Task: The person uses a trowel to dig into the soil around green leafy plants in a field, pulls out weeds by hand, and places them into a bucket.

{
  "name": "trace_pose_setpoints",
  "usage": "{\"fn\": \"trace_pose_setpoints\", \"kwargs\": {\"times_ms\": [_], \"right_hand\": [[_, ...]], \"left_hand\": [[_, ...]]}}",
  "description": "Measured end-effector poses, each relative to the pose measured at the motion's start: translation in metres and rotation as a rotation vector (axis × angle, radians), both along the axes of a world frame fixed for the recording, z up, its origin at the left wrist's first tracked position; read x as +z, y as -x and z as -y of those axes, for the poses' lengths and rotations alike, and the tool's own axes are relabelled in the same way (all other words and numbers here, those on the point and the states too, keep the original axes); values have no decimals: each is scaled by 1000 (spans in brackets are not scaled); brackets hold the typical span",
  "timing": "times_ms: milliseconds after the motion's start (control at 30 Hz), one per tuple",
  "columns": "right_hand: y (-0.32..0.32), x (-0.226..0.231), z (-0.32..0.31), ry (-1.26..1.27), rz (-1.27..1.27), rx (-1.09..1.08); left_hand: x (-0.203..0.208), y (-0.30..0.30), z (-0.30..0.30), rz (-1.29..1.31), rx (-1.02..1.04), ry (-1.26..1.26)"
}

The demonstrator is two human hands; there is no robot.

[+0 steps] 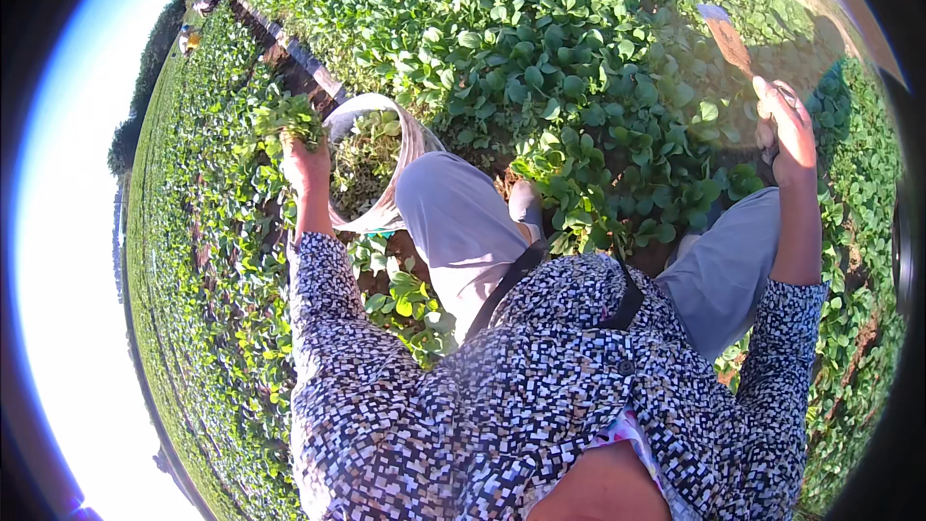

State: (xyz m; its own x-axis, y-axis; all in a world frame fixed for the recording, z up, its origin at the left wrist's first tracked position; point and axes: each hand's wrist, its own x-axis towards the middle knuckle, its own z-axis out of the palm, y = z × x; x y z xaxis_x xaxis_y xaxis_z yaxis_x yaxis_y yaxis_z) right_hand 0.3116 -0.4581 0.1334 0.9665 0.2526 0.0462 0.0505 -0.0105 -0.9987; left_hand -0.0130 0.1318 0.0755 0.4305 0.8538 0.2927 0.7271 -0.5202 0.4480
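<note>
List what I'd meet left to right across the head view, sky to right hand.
Sky → trees → left hand with greens → sack → left knee → left foot → bladed tool → right hand holding it.

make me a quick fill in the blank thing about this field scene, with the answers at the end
1. The person's ____ hand holds a flat-bladed tool.
2. The other hand holds a leafy bunch whose colour is ____.
3. The pale sack is on the person's ____ side.
4. The sack's mouth is ____, so plants show inside.

Missing words: right; green; left; open
</note>
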Motion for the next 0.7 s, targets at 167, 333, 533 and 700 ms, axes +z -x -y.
{"fn": "trace_pose_setpoints", "kwargs": {"times_ms": [167,333,533,700], "right_hand": [[-6,-4,2,-96,-59,-88],[-25,-14,35,-65,-94,-69],[-12,22,55,-386,-106,-306],[-5,13,123,-290,81,-246]], "left_hand": [[-61,9,-14,-695,-154,49],[-11,-98,29,-250,-434,-317],[41,-266,191,56,-987,45],[-18,-337,324,-80,-1316,375]]}}
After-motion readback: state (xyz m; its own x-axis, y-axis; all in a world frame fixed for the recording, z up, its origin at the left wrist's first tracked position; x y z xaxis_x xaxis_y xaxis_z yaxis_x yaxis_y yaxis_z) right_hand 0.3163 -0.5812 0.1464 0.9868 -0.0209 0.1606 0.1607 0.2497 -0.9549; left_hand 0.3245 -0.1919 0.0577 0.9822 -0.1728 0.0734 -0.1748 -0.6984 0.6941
